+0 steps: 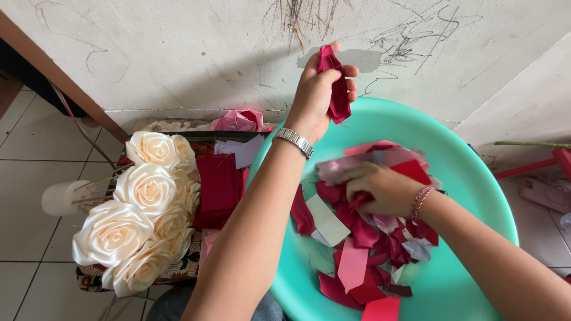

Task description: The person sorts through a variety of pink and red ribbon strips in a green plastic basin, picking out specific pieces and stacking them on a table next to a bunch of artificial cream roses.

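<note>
1. Dark red ribbon piece (334, 83) pinched upright in the fingers (344, 76) of the left hand (315, 98), lifted above the far rim of the basin, close to the wall.
2. Right hand (383, 189) buried in the ribbon scraps (363, 238), fingers curled around a few red and pink pieces; motion blur there, so exact grasp hard to tell.
3. Could slip from the raised pinch: slick satin, held only at its folded middle, likely to drop back among look-alike scraps.
4. Could spill over the low front rim if stirred hard.
5. Could tip: turquoise plastic basin (470, 178) seemingly resting on the lap, not on any flat surface.
6. Cream satin roses (146, 220) bunched on a patterned box just left, more red cloth beside them, near enough for an elbow to knock.
7. Scribbled, chipped white wall (178, 53) ahead; pale tiled floor (30, 154) below left.
</note>
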